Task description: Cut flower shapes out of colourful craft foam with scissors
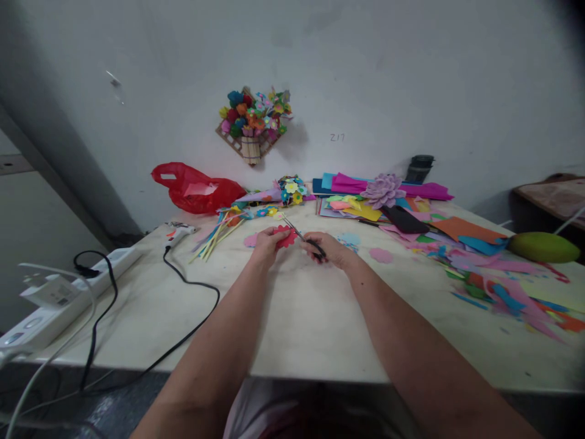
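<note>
Near the middle of the table [320, 329], my left hand [266, 244] is closed on a red scalloped paper flower [287, 236]. My right hand [325, 246] grips black-handled scissors [299, 234], whose blades point up and left, close to the flower's right edge. Whether the blades touch the flower I cannot tell. A pink cutout [250, 241] lies just left of my left hand. To the right of my right hand lie a pink scalloped cutout [381, 255] and a pale blue one [351, 239] with small blue bits around it.
A glue gun [180, 234] with a black cord and a white power strip [77, 292] are at left. Behind are a red plastic bag [196, 195], paper strips [219, 235] and a small bouquet [292, 192]. Coloured sheets [466, 231], a black phone-like slab [404, 219] and scraps [507, 292] cover the right.
</note>
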`<state>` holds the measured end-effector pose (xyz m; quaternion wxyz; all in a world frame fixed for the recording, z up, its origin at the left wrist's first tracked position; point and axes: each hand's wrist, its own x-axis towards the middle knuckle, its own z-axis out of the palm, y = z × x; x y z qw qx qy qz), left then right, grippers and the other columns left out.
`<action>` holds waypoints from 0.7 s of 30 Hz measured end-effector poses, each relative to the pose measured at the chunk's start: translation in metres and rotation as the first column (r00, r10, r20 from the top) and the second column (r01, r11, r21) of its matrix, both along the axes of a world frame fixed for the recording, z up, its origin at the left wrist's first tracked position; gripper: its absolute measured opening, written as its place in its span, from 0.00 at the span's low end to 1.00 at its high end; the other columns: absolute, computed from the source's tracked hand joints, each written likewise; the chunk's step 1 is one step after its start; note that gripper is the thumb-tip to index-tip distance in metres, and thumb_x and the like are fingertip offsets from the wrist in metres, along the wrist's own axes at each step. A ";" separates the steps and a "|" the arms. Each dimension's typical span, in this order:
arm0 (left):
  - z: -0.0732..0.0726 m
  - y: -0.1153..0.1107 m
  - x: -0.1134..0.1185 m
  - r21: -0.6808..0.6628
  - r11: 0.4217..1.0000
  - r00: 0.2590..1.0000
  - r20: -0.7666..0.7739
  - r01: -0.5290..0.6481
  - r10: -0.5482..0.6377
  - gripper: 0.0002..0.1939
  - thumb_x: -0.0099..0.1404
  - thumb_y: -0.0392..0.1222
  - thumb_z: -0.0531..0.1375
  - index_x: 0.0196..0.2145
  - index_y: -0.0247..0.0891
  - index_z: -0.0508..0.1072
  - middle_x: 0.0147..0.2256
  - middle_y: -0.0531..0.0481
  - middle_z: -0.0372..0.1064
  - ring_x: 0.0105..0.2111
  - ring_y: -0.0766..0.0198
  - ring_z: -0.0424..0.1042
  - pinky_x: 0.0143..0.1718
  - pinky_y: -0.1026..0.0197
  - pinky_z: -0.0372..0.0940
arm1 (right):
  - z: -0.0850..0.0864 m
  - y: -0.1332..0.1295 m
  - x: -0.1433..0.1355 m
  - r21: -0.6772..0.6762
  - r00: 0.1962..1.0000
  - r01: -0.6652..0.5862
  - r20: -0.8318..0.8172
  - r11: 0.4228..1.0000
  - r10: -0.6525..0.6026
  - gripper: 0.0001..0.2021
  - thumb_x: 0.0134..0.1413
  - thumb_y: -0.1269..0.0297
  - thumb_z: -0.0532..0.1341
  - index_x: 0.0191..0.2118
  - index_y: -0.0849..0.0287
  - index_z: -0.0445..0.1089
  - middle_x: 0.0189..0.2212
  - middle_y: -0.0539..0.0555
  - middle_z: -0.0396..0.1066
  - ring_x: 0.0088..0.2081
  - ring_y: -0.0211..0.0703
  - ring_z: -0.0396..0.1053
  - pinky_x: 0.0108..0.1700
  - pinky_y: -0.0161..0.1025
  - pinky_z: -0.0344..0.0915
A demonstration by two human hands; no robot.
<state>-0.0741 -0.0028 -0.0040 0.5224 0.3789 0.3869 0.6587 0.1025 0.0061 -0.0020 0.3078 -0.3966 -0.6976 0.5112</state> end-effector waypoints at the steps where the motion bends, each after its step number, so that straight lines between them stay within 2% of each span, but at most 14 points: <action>1: 0.000 0.000 0.000 0.005 1.000 1.000 0.003 0.001 -0.001 0.16 0.37 0.35 0.74 0.19 0.35 0.68 0.20 0.52 0.70 0.20 0.70 0.68 0.24 0.67 0.63 | 0.000 0.000 0.000 -0.004 1.000 -0.001 -0.005 1.000 0.001 0.09 0.47 0.60 0.61 0.26 0.59 0.64 0.15 0.45 0.63 0.14 0.30 0.58 0.15 0.30 0.47; 13: -0.001 0.003 0.000 -0.023 1.000 1.000 0.001 -0.012 0.012 0.15 0.39 0.34 0.74 0.20 0.34 0.70 0.20 0.51 0.70 0.20 0.70 0.68 0.23 0.67 0.62 | -0.002 0.002 0.000 -0.024 1.000 -0.023 -0.007 0.999 0.023 0.13 0.47 0.55 0.61 0.25 0.58 0.60 0.17 0.45 0.65 0.15 0.30 0.60 0.14 0.29 0.49; 21: -0.001 0.002 0.001 -0.038 0.999 1.000 -0.007 -0.010 0.010 0.14 0.41 0.33 0.73 0.21 0.33 0.70 0.22 0.50 0.72 0.21 0.68 0.70 0.22 0.67 0.61 | -0.002 0.002 0.001 0.029 0.999 -0.016 0.034 0.999 0.015 0.12 0.47 0.55 0.62 0.26 0.59 0.63 0.17 0.45 0.66 0.15 0.31 0.61 0.14 0.29 0.49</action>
